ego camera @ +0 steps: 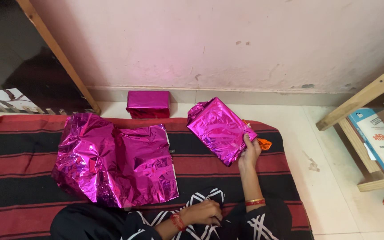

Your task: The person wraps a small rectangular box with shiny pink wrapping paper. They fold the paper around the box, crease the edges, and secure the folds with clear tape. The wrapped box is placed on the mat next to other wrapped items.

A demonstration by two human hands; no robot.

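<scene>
A flat rectangular parcel [221, 130] in shiny magenta foil lies tilted at centre on the striped mat [18, 164], an orange scrap [264, 143] at its 4 o'clock corner. At its 10 o'clock, a smaller magenta box [148, 104] stands against the wall. At 3 o'clock, a blue-and-white book cover [381, 140] rests in the wooden shelf [356, 142].

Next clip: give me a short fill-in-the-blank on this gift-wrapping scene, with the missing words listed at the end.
1. The right hand grips a parcel wrapped in shiny ____ foil.
2. The crumpled loose foil sheet lies on a mat striped red and ____.
3. A second wrapped box stands on the floor against the ____.
4. The left hand rests on the person's ____, holding nothing.

Missing words: pink; black; wall; lap
</scene>
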